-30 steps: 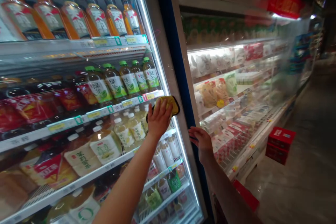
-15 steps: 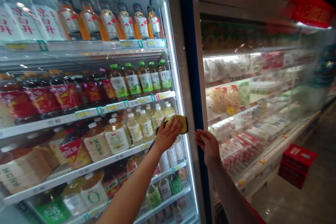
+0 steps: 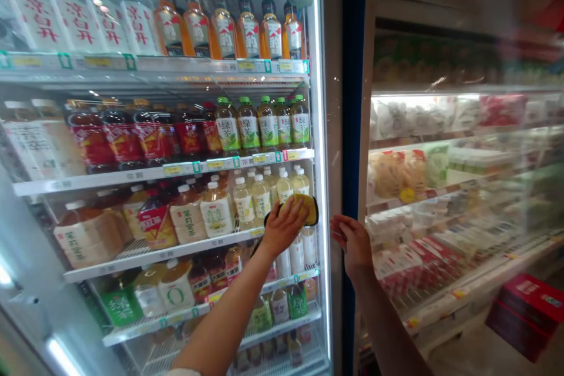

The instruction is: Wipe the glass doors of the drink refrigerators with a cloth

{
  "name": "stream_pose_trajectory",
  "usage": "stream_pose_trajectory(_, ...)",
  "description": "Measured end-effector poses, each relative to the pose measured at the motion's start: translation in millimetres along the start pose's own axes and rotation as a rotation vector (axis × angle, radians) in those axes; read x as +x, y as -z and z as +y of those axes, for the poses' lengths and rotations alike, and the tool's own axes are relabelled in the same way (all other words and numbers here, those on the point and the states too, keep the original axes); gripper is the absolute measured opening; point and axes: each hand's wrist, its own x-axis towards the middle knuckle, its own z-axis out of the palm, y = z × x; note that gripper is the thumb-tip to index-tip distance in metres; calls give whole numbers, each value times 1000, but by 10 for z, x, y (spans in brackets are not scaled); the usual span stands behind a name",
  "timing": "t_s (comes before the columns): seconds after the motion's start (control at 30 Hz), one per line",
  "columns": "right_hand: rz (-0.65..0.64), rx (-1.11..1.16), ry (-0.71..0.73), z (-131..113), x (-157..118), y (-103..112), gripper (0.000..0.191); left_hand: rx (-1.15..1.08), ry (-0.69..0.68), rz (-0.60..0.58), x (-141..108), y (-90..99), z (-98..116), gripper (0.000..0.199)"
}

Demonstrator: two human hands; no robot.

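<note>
My left hand (image 3: 284, 224) presses a yellow cloth (image 3: 312, 210) with a dark edge flat against the glass door (image 3: 273, 85) of a drinks fridge. The fingers lie together over the cloth. Behind the glass there, small bottles with pale yellow drink (image 3: 261, 195) stand on a shelf. My right hand (image 3: 355, 247) is at the door's frame (image 3: 333, 147), to the right of the cloth. Its fingers are bent and close together at the frame's edge, and the fingertips are partly blurred.
Shelves of bottled tea (image 3: 268, 123) and water bottles (image 3: 136, 26) fill the fridge. On the right runs an open chilled case (image 3: 440, 188) with packaged food. Red boxes (image 3: 524, 311) sit low at the right, near the floor.
The view has turned left, so the fridge and shelves appear farther right. The cloth stays under my left hand on the glass, and my right hand remains at the frame.
</note>
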Motion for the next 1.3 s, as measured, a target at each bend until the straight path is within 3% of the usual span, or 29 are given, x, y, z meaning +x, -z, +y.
stream_pose_trajectory(0.1,12,-14,-16,33,6,21,32,61,336,61,-86,95,-295,59)
stream_pose_trajectory(0.17,25,-11,-32,87,-3,67,35,68,504,112,-298,124,-268,62)
stream_pose_trajectory(0.23,31,-12,-48,147,-15,112,38,25,497,124,-532,113,-82,62)
stream_pose_trajectory(0.3,25,-27,-68,193,-21,136,40,-53,325,96,-669,86,120,55)
stream_pose_trajectory(0.4,-18,-55,-70,222,-10,112,41,-150,226,21,-597,94,147,48)
stream_pose_trajectory(0.53,-74,-75,-36,248,0,44,39,-101,434,34,-410,228,-303,58)
stream_pose_trajectory(0.6,-95,-93,-51,278,-21,26,39,3,599,100,-494,299,-444,60)
stream_pose_trajectory(0.67,-123,-112,-83,320,-64,11,40,82,664,137,-698,338,-400,59)
stream_pose_trajectory(0.8,-196,-168,-94,406,-169,-99,41,-36,369,10,-1064,318,-77,43)
stream_pose_trajectory(0.9,-277,-225,-57,451,-210,-259,41,-113,240,-71,-1045,326,-156,42)
stream_pose_trajectory(0.97,-332,-279,-14,482,-223,-357,42,-94,299,-75,-958,388,-399,50)
stream_pose_trajectory(1.03,-368,-343,60,521,-245,-417,40,6,478,-11,-919,487,-647,57)
stream_pose_trajectory(1.13,-398,-435,228,597,-322,-439,34,181,701,129,-1047,625,-746,57)
stream_pose_trajectory(1.2,-437,-507,378,641,-388,-446,31,201,667,137,-1210,657,-606,55)
stream_pose_trajectory(1.3,-486,-648,672,677,-467,-521,32,142,458,17,-1368,617,-371,52)
